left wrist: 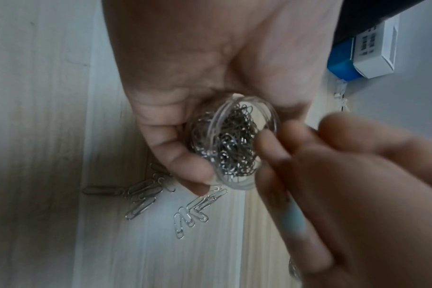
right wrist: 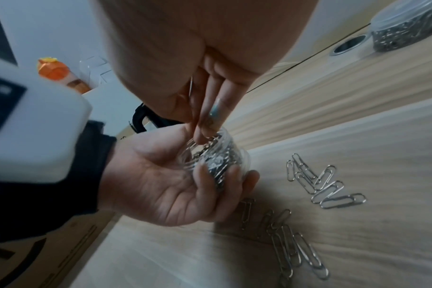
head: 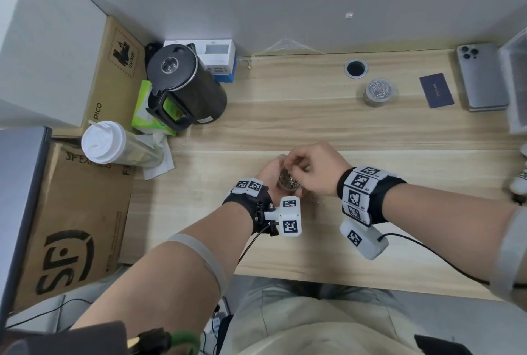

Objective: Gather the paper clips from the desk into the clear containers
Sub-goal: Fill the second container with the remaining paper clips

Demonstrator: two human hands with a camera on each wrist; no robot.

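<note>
- Pale wooden desk (head: 285, 132) fills the middle, with boxes and a black kettle (head: 185, 83) at ten o'clock.
- Left hand (head: 271, 175) wraps round a small clear round container (left wrist: 232, 144), nearly full of clips.
- Right hand (head: 316, 166) pinches its fingertips (right wrist: 202, 134) at the mouth; what they hold, I cannot tell.
- Let go low inside, keeping the tub upright.
- Loose silver paper clips (right wrist: 326, 187) lie at five o'clock.
- Second clear tub (head: 377, 93) stands at two o'clock.

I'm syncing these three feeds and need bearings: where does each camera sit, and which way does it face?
Head: above the desk, looking down; both forearms and lap show.
Left wrist: looks along the left hand at the clear container it holds.
Right wrist: looks along the right hand, fingers at the container's mouth.
Both wrist views share the container and loose paper clips.
</note>
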